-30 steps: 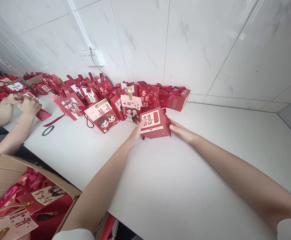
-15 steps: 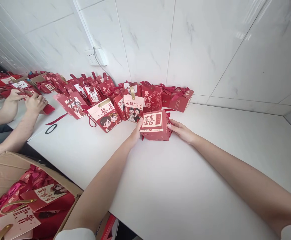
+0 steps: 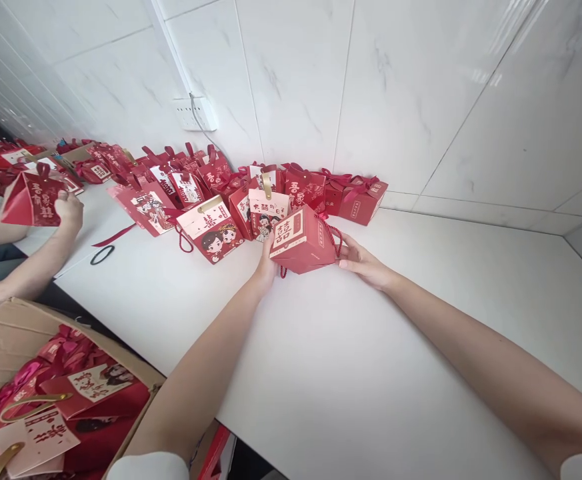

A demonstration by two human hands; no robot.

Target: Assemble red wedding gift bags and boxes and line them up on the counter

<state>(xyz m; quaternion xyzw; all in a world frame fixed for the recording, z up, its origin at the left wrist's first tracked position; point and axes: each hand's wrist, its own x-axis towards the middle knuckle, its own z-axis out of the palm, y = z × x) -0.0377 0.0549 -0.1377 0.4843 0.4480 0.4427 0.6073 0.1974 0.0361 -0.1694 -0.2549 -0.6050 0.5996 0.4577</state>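
Between my two hands is a red gift box [image 3: 308, 247] with a cream label bearing red characters, tilted above the white table. My left hand [image 3: 265, 267] grips its left side, the fingertips partly hidden behind the box. My right hand [image 3: 363, 263] holds the right end, with thumb and fingers at the dark red cord handle [image 3: 335, 241]. Just behind stand a pink-topped box with a couple printed on it [image 3: 267, 208] and a box with two cartoon faces [image 3: 211, 230].
Several red gift boxes [image 3: 303, 190] line the wall. A cardboard carton [image 3: 135, 363] full of boxes stands at lower left. At far left a co-worker's hands [image 3: 71, 208] hold a red box [image 3: 29, 199]. A black ring [image 3: 102, 255] and a ribbon [image 3: 115, 235] lie on the table [image 3: 371, 373].
The box in my hands has turned and tipped, showing more of its right side and cord, and shifted slightly left. The co-worker has lifted a red box upright.
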